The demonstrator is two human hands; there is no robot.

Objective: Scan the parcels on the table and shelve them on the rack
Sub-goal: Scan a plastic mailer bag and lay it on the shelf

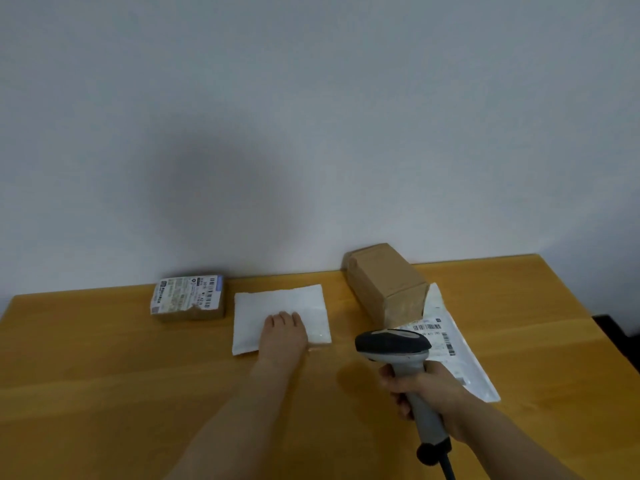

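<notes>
A pale wall (311, 116) backs our wooden table (104, 375). We lay our left hand (284, 336) flat, fingers straight and together, on the white padded mailer (277, 303) mid-table. Our right hand (427, 388) curls its fingers round the scanner (394, 342) handle, near a flat labelled mailer (471, 368). A small labelled box (188, 299) lies left, a brown box (386, 280) right.

The padded mailer (280, 306) is lying mid-table (104, 358), with the left hand (284, 336) resting on its near edge. Left of the mailer a small box (188, 299) is sitting; right of it and further back, a tall box (388, 282) is lying, with a flat bag (450, 348) beside it, stretching nearer. The scanner (394, 344), in the right hand (426, 386), is hovering right of the mailer.
</notes>
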